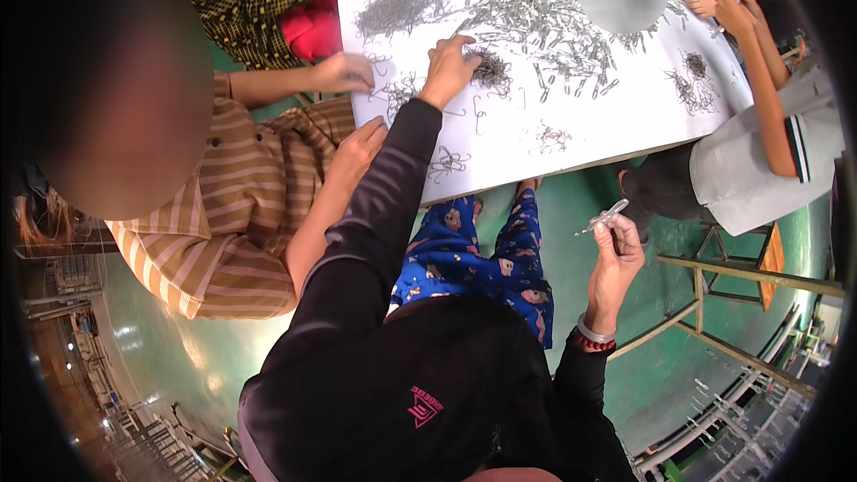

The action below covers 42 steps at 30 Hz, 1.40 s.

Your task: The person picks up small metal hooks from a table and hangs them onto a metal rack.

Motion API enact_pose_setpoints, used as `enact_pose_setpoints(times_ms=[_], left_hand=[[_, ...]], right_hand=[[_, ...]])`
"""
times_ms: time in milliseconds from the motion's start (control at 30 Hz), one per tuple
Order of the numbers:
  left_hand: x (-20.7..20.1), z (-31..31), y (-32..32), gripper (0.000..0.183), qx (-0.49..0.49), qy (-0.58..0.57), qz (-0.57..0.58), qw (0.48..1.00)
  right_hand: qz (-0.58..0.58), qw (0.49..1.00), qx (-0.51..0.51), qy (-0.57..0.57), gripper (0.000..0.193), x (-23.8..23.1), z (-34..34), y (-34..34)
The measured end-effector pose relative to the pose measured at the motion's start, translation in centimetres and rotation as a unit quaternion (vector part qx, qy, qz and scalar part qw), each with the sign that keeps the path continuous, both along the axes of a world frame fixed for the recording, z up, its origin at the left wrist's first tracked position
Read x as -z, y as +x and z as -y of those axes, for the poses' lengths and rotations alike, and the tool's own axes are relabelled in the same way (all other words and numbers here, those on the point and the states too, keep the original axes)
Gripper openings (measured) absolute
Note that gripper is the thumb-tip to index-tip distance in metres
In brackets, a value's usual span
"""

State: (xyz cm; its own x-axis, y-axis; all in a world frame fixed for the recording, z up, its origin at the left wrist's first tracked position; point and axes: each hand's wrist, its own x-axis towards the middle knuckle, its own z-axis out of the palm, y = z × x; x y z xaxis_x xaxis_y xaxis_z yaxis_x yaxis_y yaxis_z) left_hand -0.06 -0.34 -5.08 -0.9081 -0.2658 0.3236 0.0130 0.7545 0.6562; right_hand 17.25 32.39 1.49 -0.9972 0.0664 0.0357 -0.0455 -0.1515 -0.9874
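Right hand (618, 257) pinches metal clip (611, 214), likely light, stiff, slick, best held mid-length; left hand (449, 70) spread beside wire pile (493, 71).

A silvery metal piece in the right hand, a dark wire pile at the left.

The silvery metal piece (611, 213) is slim and elongated, with a rounded loop at its upper right and a thin tip pointing lower left; it sits tilted between the thumb and fingers of the right hand (618, 257), clear of the white-topped table (616, 125). The dark wire pile (492, 71), a tangle of thin, bent pieces, lies on the tabletop just beside the thumb of the left hand (449, 70); whether those fingers pinch a piece is too small to tell.
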Motion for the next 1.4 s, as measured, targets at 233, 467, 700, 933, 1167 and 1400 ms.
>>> enact_pose_setpoints(times_ms=[233, 467, 700, 933, 1167, 1400], left_hand=[[-4.0, -1.6, 3.5, 0.022, 0.021, -0.059, 0.124, 0.990], [-1.4, -1.8, 4.5, 0.015, 0.068, -0.089, 0.079, 0.991], [1.7, -3.1, 2.1, 0.015, 0.122, -0.220, 0.063, 0.966], [-0.9, -4.5, 3.4, 0.011, 0.118, -0.187, 0.023, 0.975], [1.1, -2.9, 3.9, 0.010, 0.087, -0.137, 0.053, 0.985], [-3.7, -5.3, 7.3, 0.011, 0.122, 0.080, 0.024, 0.989]], right_hand=[[-0.004, 1.000, 0.021, -0.009, 0.014, 0.3, -0.5, 0.2], [-0.018, 1.000, -0.010, 0.005, 0.015, 0.0, -0.3, 0.5], [-0.018, 0.999, -0.007, 0.032, 0.014, -1.2, 0.0, 0.5], [-0.028, 0.999, -0.013, 0.037, 0.013, -0.7, -0.9, -0.4], [-0.035, 0.998, -0.015, 0.050, 0.013, -1.4, -0.4, 0.4], [-0.049, 0.997, -0.037, 0.046, 0.013, -1.5, 0.8, 1.4]])
